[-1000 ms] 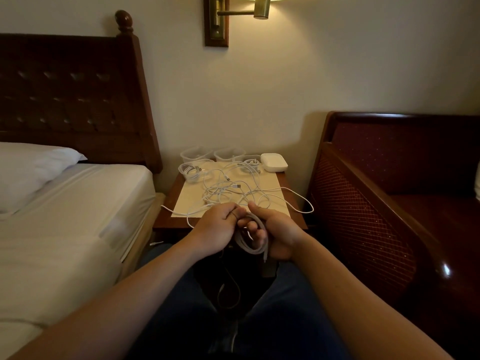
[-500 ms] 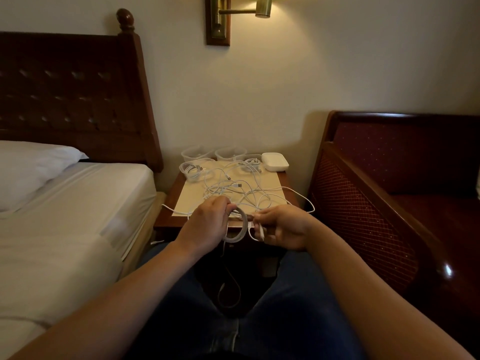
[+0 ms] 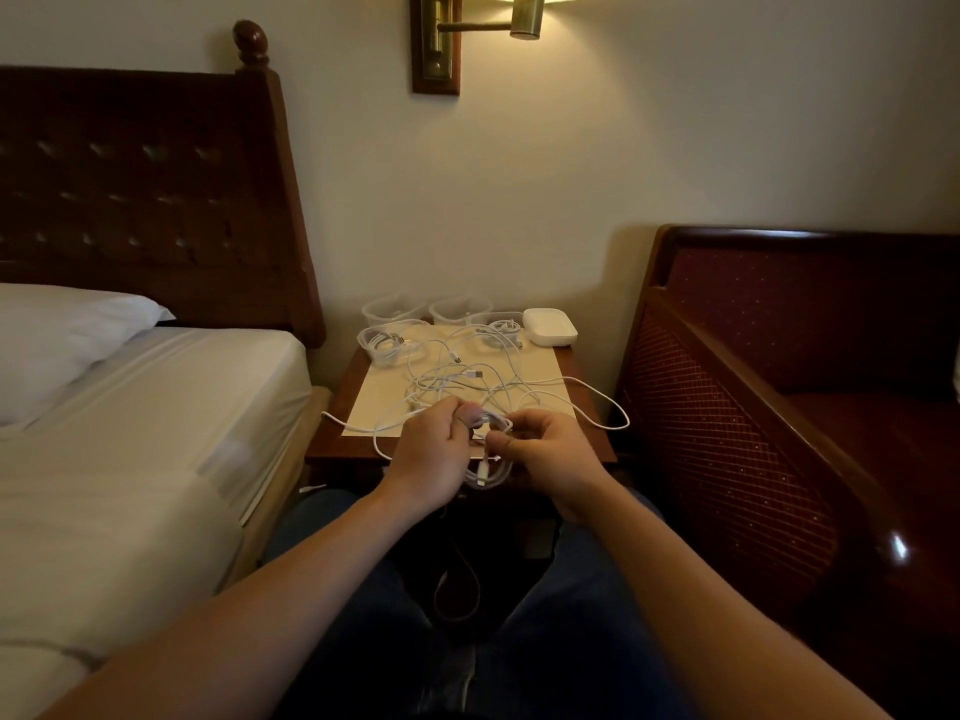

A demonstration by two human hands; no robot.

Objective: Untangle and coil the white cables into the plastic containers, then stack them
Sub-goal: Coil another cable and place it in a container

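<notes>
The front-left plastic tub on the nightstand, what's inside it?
The front-left tub holds a coiled white cable. Its bottom is hidden under the coil.

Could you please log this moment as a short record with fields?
left hand: grips the coiled cable
right hand: pinches the same coil
loose cables: tangled on the nightstand
front-left container: holds a coiled cable
back containers: contents unclear
lidded container: back right, shut
stacking: not yet done
</notes>
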